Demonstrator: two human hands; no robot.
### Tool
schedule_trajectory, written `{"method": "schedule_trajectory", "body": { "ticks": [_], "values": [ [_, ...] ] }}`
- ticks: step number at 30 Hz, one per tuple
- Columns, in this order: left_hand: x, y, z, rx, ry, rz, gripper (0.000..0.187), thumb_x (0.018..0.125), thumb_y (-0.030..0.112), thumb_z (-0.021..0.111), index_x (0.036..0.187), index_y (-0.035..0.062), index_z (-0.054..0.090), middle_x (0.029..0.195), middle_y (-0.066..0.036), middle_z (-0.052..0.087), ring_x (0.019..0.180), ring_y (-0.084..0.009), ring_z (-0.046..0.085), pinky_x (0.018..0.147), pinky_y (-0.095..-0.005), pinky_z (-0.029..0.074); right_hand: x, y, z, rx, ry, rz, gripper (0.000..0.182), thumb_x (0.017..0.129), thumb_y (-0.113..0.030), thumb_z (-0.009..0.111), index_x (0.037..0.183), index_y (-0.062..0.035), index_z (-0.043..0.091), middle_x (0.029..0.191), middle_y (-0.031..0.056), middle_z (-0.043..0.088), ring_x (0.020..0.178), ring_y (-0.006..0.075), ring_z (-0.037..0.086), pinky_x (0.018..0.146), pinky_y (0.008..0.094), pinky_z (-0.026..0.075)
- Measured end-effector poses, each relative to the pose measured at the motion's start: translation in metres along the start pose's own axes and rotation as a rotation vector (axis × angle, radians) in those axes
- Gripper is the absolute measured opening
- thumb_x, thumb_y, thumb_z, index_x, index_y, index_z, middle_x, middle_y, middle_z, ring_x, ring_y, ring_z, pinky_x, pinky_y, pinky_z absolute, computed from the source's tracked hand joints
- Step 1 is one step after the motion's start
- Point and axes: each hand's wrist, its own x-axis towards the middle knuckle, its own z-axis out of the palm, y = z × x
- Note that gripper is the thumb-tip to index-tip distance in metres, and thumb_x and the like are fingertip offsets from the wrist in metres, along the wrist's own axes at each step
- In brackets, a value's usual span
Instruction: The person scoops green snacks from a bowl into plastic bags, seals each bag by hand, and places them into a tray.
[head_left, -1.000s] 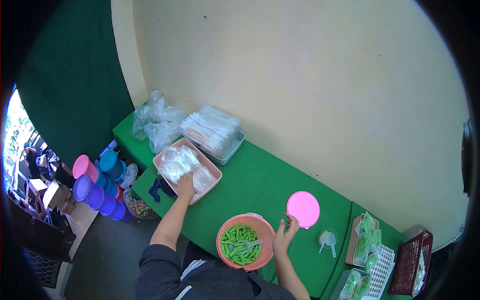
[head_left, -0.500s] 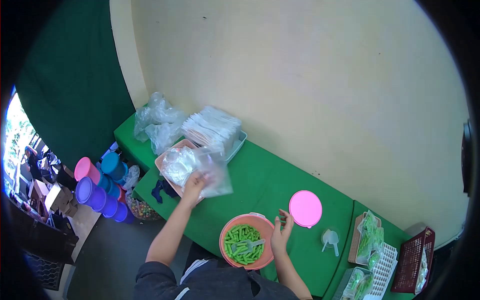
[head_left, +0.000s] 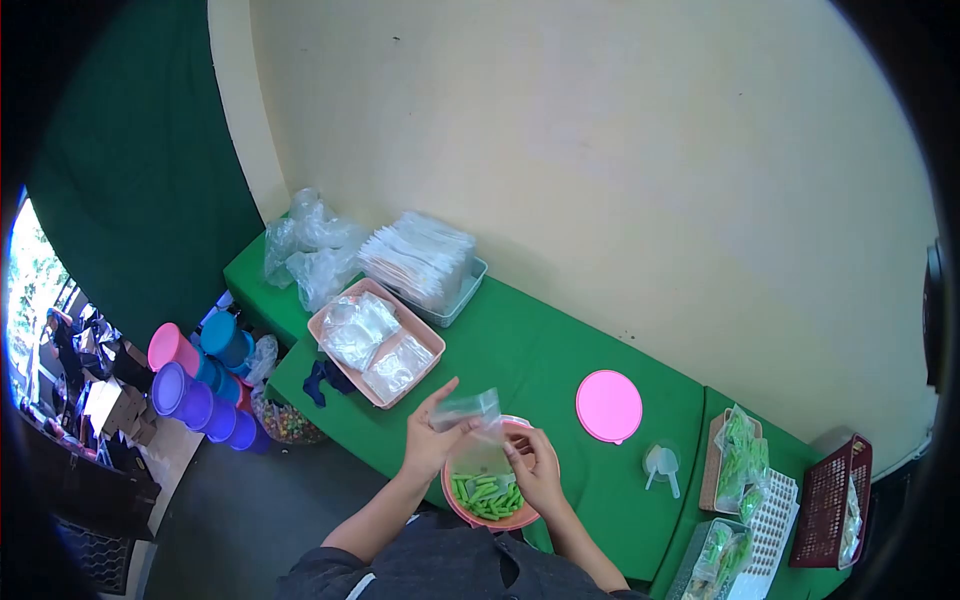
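A clear plastic bag (head_left: 478,425) is held between both hands above a pink bowl (head_left: 552,478) of cut green beans (head_left: 487,498). My left hand (head_left: 432,438) pinches the bag's left side, its index finger pointing up. On the bag's right side, my right hand (head_left: 535,468) has its fingers closed at the edge, over the bowl's rim. The bag partly hides the beans and the clear scoop among them. Left of the bowl, a pink tray (head_left: 430,347) holds more clear bags (head_left: 362,332).
Behind the pink tray are a stack of white packets (head_left: 420,258) and crumpled plastic (head_left: 318,250). A round pink lid (head_left: 609,406) and a small cup with a scoop (head_left: 661,464) lie to the right, before trays of bagged vegetables (head_left: 738,455) and a maroon basket (head_left: 828,495).
My left hand has brought the clear bag from the pink tray to above the bowl. My right hand has moved left and taken hold of the bag's other side.
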Motion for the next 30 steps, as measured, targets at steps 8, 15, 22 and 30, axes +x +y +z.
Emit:
{"method": "schedule_trajectory", "body": {
  "ticks": [8, 15, 22, 30],
  "values": [
    [-0.034, -0.009, 0.011, 0.723, -0.06, 0.446, 0.048, 0.067, -0.004, 0.078, 0.113, 0.0014, 0.065, 0.081, -0.006, 0.068, 0.081, -0.0167, 0.066, 0.084, -0.0328, 0.052, -0.015, -0.011, -0.01, 0.379, -0.055, 0.217, 0.032, 0.093, -0.007, 0.056, 0.122, -0.0023, 0.047, 0.097, 0.0038, 0.057, 0.085, 0.0106, 0.055, 0.075, 0.025, 0.045],
    [-0.04, -0.024, 0.006, 1.001, -0.445, 0.718, 0.056, 0.063, 0.002, 0.077, 0.117, 0.0102, 0.064, 0.094, -0.009, 0.06, 0.096, -0.0307, 0.061, 0.088, -0.041, 0.049, -0.012, -0.044, -0.02, 0.451, -0.255, 0.26, 0.065, 0.081, 0.006, 0.056, 0.14, -0.0065, 0.031, 0.093, 0.0014, 0.054, 0.075, 0.0046, 0.05, 0.065, 0.0193, 0.04],
    [-0.044, -0.032, 0.015, 0.921, -0.414, 0.762, 0.086, 0.067, 0.003, 0.075, 0.142, 0.0176, 0.036, 0.124, -0.012, 0.042, 0.12, -0.0352, 0.043, 0.111, -0.0486, 0.029, -0.021, -0.053, -0.019, 0.317, -0.382, 0.277, 0.087, 0.08, 0.007, 0.056, 0.152, -0.0111, 0.01, 0.08, -0.0017, 0.047, 0.065, 0.0037, 0.044, 0.058, 0.0199, 0.036],
    [-0.029, -0.019, 0.001, 1.014, -0.486, 0.667, 0.085, 0.062, 0.012, 0.082, 0.133, 0.0134, 0.035, 0.13, -0.014, 0.044, 0.12, -0.0313, 0.049, 0.111, -0.0575, 0.025, -0.016, -0.047, -0.024, 0.25, -0.125, 0.247, 0.071, 0.079, 0.006, 0.055, 0.145, -0.0061, 0.03, 0.08, -0.0019, 0.048, 0.066, 0.0036, 0.043, 0.059, 0.0194, 0.035]
  ]
}}
